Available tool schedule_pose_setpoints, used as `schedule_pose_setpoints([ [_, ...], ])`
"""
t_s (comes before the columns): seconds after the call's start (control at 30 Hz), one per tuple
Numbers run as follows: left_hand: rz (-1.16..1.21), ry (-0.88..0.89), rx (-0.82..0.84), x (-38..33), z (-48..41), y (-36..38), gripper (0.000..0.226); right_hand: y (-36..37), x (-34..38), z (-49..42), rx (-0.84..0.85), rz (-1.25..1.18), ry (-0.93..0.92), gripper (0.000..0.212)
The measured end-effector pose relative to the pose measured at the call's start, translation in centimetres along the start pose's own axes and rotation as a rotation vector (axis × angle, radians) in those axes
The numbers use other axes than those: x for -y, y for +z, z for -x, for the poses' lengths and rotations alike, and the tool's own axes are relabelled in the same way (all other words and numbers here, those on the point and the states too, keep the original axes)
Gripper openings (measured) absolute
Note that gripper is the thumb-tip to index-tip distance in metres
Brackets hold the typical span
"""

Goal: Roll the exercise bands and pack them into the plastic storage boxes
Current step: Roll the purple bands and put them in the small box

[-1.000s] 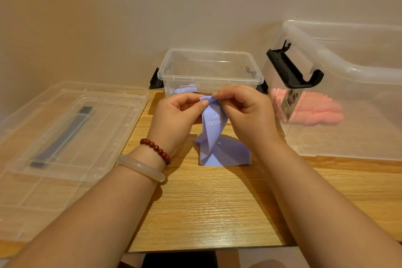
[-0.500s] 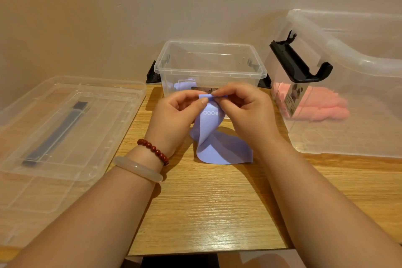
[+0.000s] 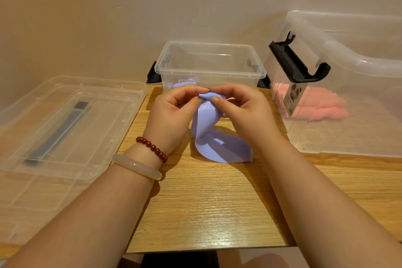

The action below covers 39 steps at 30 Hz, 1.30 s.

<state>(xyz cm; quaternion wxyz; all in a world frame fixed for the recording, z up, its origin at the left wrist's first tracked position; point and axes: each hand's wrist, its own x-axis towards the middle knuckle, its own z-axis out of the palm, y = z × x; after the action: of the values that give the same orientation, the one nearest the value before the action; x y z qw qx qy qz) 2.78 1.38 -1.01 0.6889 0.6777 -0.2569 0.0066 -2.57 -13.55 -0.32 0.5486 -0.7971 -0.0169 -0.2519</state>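
Lilac exercise band [image 3: 219,146] sits right in front of me in the head view. Its top end is lifted and pinched between the thumbs and fingers of my left hand [image 3: 171,113] and right hand [image 3: 243,113]. Both are curled tight on that end, just in front of the small clear box [image 3: 210,74]. The band's lower part twists down and lies flat on the wooden table [image 3: 206,202]. Inside the small box I see another lilac band [image 3: 185,82] near the front wall. The large clear box [image 3: 348,59] at right holds pink bands [image 3: 322,109]. Clear lids [image 3: 65,115] lie stacked at left, well apart from my hands.
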Motion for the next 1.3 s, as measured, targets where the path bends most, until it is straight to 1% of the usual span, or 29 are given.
schedule_pose_setpoints([
  [0.07,0.037,-0.045,0.024,-0.1,0.0,-0.1,0.021,0.0,0.4,0.2,-0.025,0.002,-0.018,0.019],
  [0.13,0.066,-0.115,0.061,-0.1,-0.1,-0.1,0.029,-0.1,0.8,0.2,-0.059,-0.022,-0.032,0.025],
  [0.23,0.078,-0.146,0.121,-0.2,0.0,0.2,0.040,-0.2,1.4,0.0,-0.095,-0.018,-0.056,0.024],
  [0.27,0.069,-0.143,0.128,-0.4,0.1,0.3,0.038,-0.3,1.6,-0.1,-0.107,-0.017,-0.062,0.024],
  [0.37,0.030,-0.094,0.099,-0.9,0.2,0.5,0.015,-0.1,2.3,-0.4,-0.152,-0.025,-0.075,0.026],
  [0.4,0.054,-0.082,0.086,-1.3,0.1,0.5,0.014,-0.1,2.7,-0.6,-0.162,-0.031,-0.088,0.027],
  [0.47,0.130,-0.082,0.060,-1.9,-0.3,0.4,0.018,-0.1,3.4,-0.9,-0.179,-0.035,-0.145,0.029],
  [0.53,0.195,-0.087,0.058,-2.6,-0.6,0.1,0.016,-0.2,3.8,-1.3,-0.194,0.003,-0.230,0.030],
  [0.6,0.210,-0.097,0.068,-2.8,-0.8,-0.1,0.017,-0.1,3.9,-1.6,-0.209,0.071,-0.311,0.027],
  [0.63,0.213,-0.104,0.075,-2.9,-0.9,-0.2,0.019,-0.1,3.7,-1.6,-0.210,0.115,-0.355,0.024],
  [0.73,0.212,-0.133,0.061,-3.0,-0.9,-0.1,0.048,-0.1,2.9,-1.5,-0.196,0.274,-0.503,0.011],
  [0.77,0.199,-0.137,0.043,-2.9,-0.8,0.0,0.045,-0.1,2.6,-1.4,-0.192,0.332,-0.543,0.007],
  [0.83,0.143,-0.130,0.019,-2.6,-0.6,0.0,0.023,-0.2,2.1,-1.3,-0.169,0.403,-0.577,0.005],
  [0.9,0.113,-0.118,0.017,-2.1,-0.5,-0.1,0.017,-0.1,2.2,-1.0,-0.141,0.384,-0.523,0.009],
  [0.93,0.124,-0.113,0.011,-1.9,-0.4,-0.1,0.017,0.0,2.3,-0.7,-0.130,0.324,-0.429,0.012],
  [1.0,0.152,-0.114,-0.011,-1.7,-0.3,-0.1,0.016,0.1,2.7,-0.5,-0.110,0.134,-0.159,0.018],
  [1.03,0.153,-0.113,-0.013,-1.6,-0.3,0.0,0.017,0.2,2.7,-0.5,-0.110,0.068,-0.057,0.019],
  [1.1,0.156,-0.105,0.007,-1.3,-0.4,0.1,0.018,0.1,2.5,-0.7,-0.110,0.047,0.017,0.018],
  [1.17,0.180,-0.115,0.043,-1.0,-0.4,0.1,0.019,-0.1,2.4,-0.8,-0.109,0.083,-0.004,0.023],
  [1.2,0.191,-0.127,0.066,-0.9,-0.5,0.1,0.021,-0.1,2.2,-0.8,-0.116,0.132,-0.048,0.024],
  [1.3,0.246,-0.185,0.116,-0.8,-0.4,0.3,0.024,0.0,1.5,-0.7,-0.158,0.325,-0.289,0.014],
])
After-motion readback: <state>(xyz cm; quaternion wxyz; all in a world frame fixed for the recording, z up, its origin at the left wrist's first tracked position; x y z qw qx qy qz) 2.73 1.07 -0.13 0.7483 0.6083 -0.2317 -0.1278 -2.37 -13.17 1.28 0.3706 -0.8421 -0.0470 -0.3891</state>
